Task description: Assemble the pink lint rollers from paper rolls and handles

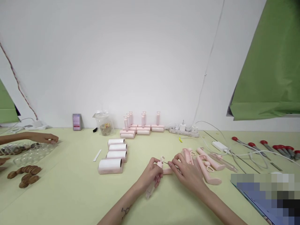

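Note:
My left hand (150,177) is closed around a lint roller handle (160,164), pink with a small heart-shaped loop at its top and a clear section lower down. My right hand (186,171) pinches a thin metal tool (165,162), whose tip meets the handle near the loop; its exact kind is hidden by the fingers. Just behind both hands, a pink roller part (167,171) lies on the table. Loose pink handle parts (206,172) are spread right of my right hand. White sticky rolls (110,165) in pink covers stand in a row to the left.
Finished-looking pink lint rollers (143,129) line the wall beside a power strip (184,132). White cables cross the right side, near red-headed tools (252,145). A bag (103,125) stands at the back. Another person's hand (47,138) works at far left, near brown round pieces (30,173).

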### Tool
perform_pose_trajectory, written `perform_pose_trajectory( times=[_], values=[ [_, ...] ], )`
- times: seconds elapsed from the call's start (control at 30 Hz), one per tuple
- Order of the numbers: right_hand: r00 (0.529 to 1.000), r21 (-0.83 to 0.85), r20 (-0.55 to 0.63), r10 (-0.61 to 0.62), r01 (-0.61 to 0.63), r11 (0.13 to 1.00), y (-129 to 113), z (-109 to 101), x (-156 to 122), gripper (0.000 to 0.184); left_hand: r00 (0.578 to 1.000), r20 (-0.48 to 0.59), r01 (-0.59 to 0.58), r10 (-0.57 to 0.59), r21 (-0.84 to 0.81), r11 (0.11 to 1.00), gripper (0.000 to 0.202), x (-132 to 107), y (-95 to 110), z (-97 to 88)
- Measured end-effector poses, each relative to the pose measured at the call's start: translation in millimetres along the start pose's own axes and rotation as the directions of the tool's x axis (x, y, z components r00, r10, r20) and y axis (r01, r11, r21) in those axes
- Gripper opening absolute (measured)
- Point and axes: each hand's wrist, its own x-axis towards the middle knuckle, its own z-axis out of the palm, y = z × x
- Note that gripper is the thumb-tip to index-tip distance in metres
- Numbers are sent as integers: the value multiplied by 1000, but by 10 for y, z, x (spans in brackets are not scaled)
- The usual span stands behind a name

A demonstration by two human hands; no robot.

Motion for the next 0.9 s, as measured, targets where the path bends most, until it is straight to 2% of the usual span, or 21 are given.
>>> perform_pose_trajectory(
  times=[0.07,0.13,0.23,0.33,0.4,0.47,0.53,0.6,0.67,0.7,0.8,0.9],
  values=[
    [999,67,-40,25,-22,997,-40,13,-20,26,995,99,-22,15,63,998,36,-11,-38,26],
    [997,108,-70,15,-7,994,-71,6,-42,25,986,167,-2,-18,119,993,43,-23,-96,62],
    [995,-8,-75,-61,61,998,-78,-11,-68,32,984,168,8,-63,310,951,44,-48,-167,107],
    [981,-148,-69,-182,171,974,-56,-7,-80,40,988,153,-75,-18,582,810,38,-94,-143,111],
    [965,-151,-50,-259,249,957,-46,3,-87,43,988,155,-127,26,692,710,38,-130,-71,87],
    [953,-98,-28,-302,298,950,-43,9,-95,46,983,185,-151,18,734,662,36,-167,15,49],
    [940,-31,20,-342,342,939,-39,5,-106,48,964,248,-136,-93,765,630,37,-203,85,8],
    [922,31,105,-372,371,928,-26,-12,-112,49,924,302,-122,-235,815,566,37,-234,126,-35],
    [926,72,169,-337,329,942,-5,-43,-107,50,902,314,-138,-296,859,493,33,-248,140,-80],
    [935,84,190,-298,287,954,9,-65,-99,49,914,305,-155,-267,871,466,30,-246,141,-104],
    [949,80,251,-193,179,981,63,-147,-63,38,960,273,-221,-57,868,445,27,-206,143,-177],
    [904,105,384,-189,161,981,143,-205,-42,26,968,234,-250,93,844,474,36,-134,139,-238]
  ],
)
